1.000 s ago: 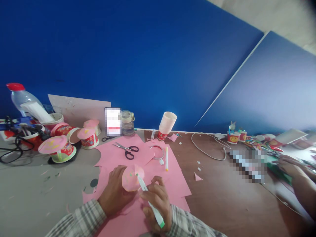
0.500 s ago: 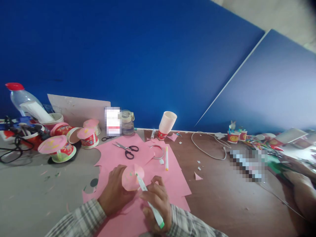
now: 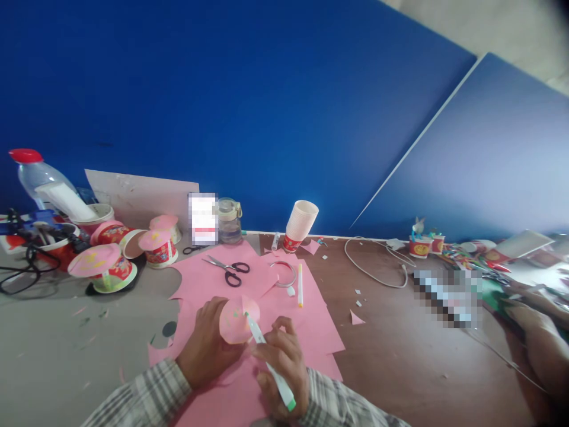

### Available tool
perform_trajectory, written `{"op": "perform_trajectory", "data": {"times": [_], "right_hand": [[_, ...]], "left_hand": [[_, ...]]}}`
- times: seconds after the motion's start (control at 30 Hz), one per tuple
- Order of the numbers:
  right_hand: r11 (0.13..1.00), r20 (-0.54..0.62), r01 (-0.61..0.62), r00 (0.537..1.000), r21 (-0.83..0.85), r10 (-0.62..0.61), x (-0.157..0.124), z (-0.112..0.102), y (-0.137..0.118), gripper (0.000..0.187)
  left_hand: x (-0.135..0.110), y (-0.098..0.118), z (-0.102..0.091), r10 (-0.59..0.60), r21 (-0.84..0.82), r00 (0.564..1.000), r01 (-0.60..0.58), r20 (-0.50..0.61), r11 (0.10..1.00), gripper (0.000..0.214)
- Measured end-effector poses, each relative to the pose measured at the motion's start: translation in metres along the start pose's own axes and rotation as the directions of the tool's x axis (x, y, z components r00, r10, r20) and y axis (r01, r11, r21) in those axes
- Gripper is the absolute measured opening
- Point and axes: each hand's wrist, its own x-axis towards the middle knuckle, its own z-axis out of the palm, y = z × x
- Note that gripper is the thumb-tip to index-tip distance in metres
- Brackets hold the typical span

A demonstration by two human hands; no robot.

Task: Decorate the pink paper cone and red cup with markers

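Observation:
My left hand (image 3: 208,344) is curled round the side of a round pink paper disc (image 3: 233,326) with small green and yellow marks; whatever supports the disc underneath is hidden. Between the fingers of my right hand (image 3: 284,359) is a white marker pen (image 3: 256,333) with a green end. Its tip rests on or just over the disc, right of the middle. Both hands are above overlapping pink paper sheets (image 3: 320,332). Beyond them lie scissors (image 3: 226,270) with black handles, a roll of tape (image 3: 284,274) and a yellow-capped marker (image 3: 300,284).
Paper cups with pink disc tops (image 3: 157,249) stand at left, near a bottle (image 3: 44,178). A tilted stack of paper cups (image 3: 300,225) and a water jug (image 3: 230,222) are by the blue partition (image 3: 267,118). A white cable (image 3: 355,267) and another person's hand (image 3: 531,320) are at right.
My hands, the disc and the marker pen stay almost in the same place. At the far right, the other person's hands have shifted slightly.

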Motion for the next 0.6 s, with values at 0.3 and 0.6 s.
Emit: {"op": "perform_trajectory", "data": {"times": [0.3, 0.6], "right_hand": [[1.0, -0.033, 0.002, 0.999, -0.002, -0.002, 0.001, 0.0001, -0.002, 0.028], [1.0, -0.037, 0.006, 0.999, 0.011, -0.006, -0.0028, 0.0018, -0.0048, 0.028]], "left_hand": [[0.0003, -0.0004, 0.001, -0.012, 0.01, 1.0, 0.012, 0.018, 1.0, 0.043], [-0.0004, -0.0027, 0.001, -0.013, -0.018, 1.0, 0.014, 0.019, 1.0, 0.046]]}}
